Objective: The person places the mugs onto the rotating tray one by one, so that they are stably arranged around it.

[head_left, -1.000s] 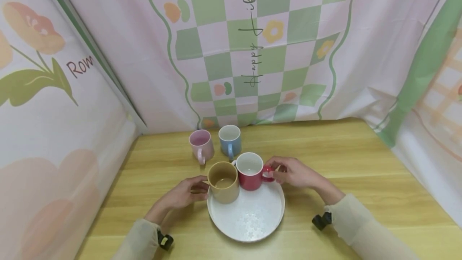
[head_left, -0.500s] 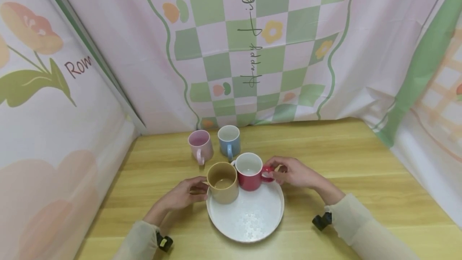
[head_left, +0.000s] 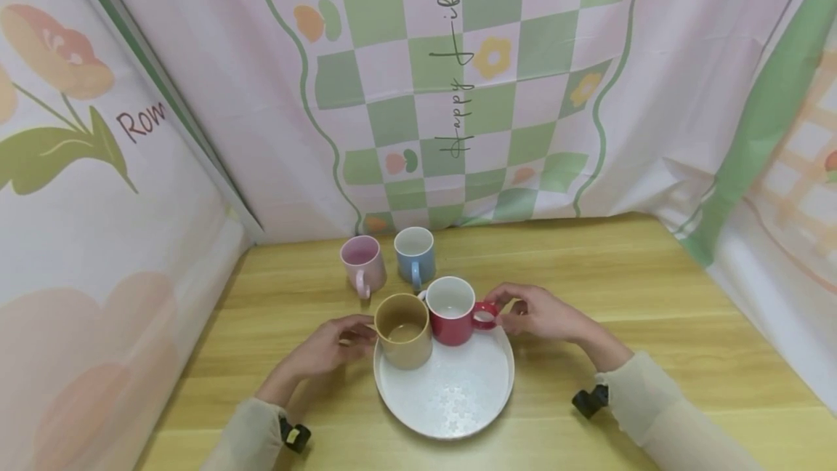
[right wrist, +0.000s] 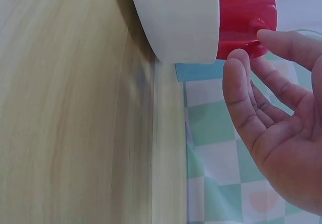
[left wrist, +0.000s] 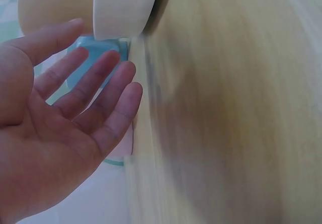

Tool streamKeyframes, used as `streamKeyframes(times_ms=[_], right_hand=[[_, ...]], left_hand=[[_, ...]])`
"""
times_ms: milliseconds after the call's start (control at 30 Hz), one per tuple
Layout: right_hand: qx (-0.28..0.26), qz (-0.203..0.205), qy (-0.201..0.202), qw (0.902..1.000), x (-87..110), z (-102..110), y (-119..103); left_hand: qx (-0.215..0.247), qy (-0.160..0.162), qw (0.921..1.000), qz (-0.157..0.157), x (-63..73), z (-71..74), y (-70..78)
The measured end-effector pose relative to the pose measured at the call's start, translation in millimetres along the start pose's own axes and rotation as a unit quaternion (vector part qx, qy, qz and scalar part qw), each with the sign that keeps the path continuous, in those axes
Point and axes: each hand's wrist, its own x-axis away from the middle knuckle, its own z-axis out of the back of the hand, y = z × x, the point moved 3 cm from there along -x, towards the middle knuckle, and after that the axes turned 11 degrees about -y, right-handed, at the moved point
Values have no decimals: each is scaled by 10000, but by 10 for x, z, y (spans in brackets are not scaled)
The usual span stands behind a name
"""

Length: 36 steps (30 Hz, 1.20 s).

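Note:
On a round white tray [head_left: 445, 405] stand a large tan mug [head_left: 408, 349] and, at its right, a red mug [head_left: 451, 331] with a white inside. My left hand [head_left: 330, 346] is beside the tan mug at the tray's left rim. Its fingers spread loosely with nothing in them in the left wrist view, the thumb tip close by the tan mug [left wrist: 55, 7]. My right hand [head_left: 539, 313] is at the handle [head_left: 485, 316] of the red mug, fingertips right at its outer edge. The right wrist view shows those fingers loosely bent, not wrapped round the handle.
Behind the tray stand a pink mug [head_left: 368, 273] and a blue mug [head_left: 418, 269] on the wooden table [head_left: 588, 275]. A checked curtain [head_left: 490, 115] hangs along the table's back edge, with printed cloth at both sides.
My right hand has let go of the red mug's handle and drawn slightly to the right. The left fingers have eased a little away from the tan mug. Mugs and tray have stayed put.

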Motion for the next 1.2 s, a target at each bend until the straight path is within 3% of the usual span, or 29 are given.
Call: streamKeyframes(times_ms=[333, 633, 967, 1200], right_hand=[[90, 2, -73, 9999, 52, 27, 31], [348, -6, -243, 9991, 84, 17, 85], [206, -49, -400, 9990, 75, -43, 162], [154, -68, -432, 9989, 68, -65, 155]], left_hand=[[-124, 382, 9990, 175, 0, 89, -9], [121, 932, 9946, 446, -21, 183, -38], [525, 1650, 9767, 1268, -41, 275, -22], [679, 2048, 9642, 1541, -75, 330, -45]])
